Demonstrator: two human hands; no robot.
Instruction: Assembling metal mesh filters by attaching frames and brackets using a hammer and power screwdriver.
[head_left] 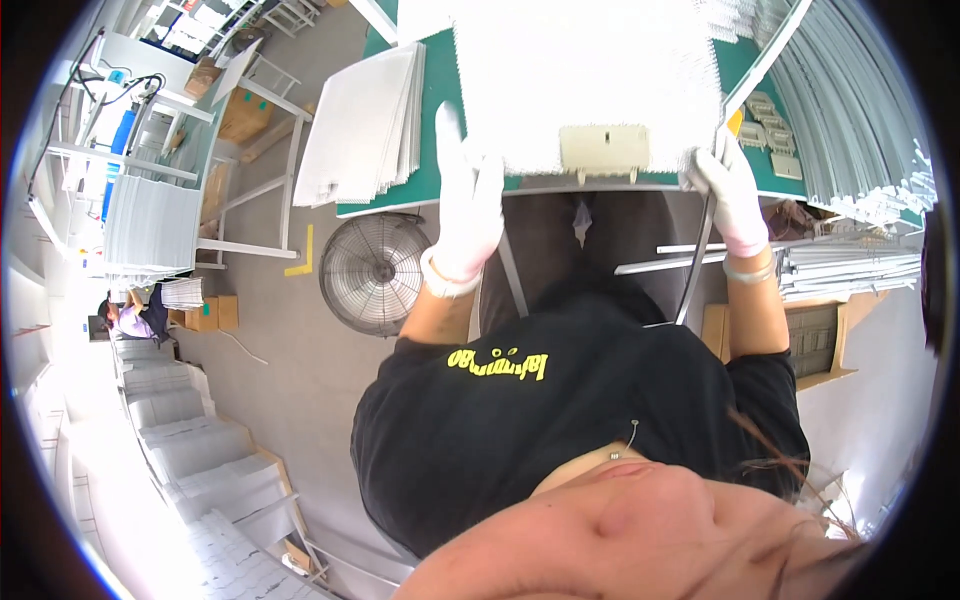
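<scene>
A bright white sheet or panel (590, 70) with finely toothed side edges lies in front of me on a green-topped table (440, 80). At its near edge sits a beige plastic piece (605, 148) with a small dark slot. My left hand (472, 205), in a white glove, rests along the panel's left edge with its fingers stretched out. By the near right corner, my gloved right hand (732, 190) is closed round a long, thin metal strip (697, 255). The strip slants down toward my body. Glare washes out the panel's surface.
White sheets (362, 125) are stacked at the table's left. Several beige plastic parts (770, 135) and many long pale strips (850, 110) lie at the right. A floor fan (380, 270) stands below left. Another person (135, 315) is at far left beside stacked panels (185, 420).
</scene>
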